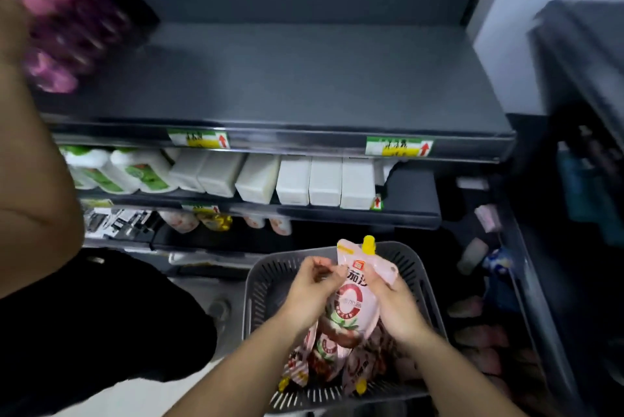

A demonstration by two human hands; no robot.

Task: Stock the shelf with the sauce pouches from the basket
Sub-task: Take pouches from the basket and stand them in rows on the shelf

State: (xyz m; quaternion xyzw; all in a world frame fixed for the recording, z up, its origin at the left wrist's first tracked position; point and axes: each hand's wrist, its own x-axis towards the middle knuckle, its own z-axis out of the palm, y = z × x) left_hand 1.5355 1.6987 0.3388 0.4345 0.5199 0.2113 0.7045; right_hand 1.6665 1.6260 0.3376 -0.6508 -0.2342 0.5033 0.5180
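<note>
A pink sauce pouch (pixel 354 298) with a yellow spout cap stands upright above the grey slotted basket (pixel 266 281). My right hand (pixel 395 305) grips the pouch's right edge. My left hand (pixel 314 288) touches its left edge with pinched fingers. Several more pouches (pixel 324 359) lie in the basket beneath. The dark grey upper shelf (pixel 287 79) in front of me is mostly bare.
Another person's arm (pixel 30 153) reaches up at the left beside blurred pink bottles (pixel 64 18). White cartons (pixel 324 180) and green-labelled bottles (pixel 135 170) fill the middle shelf. More pouches (pixel 182 220) sit on a lower shelf. A dark rack (pixel 574 180) stands at the right.
</note>
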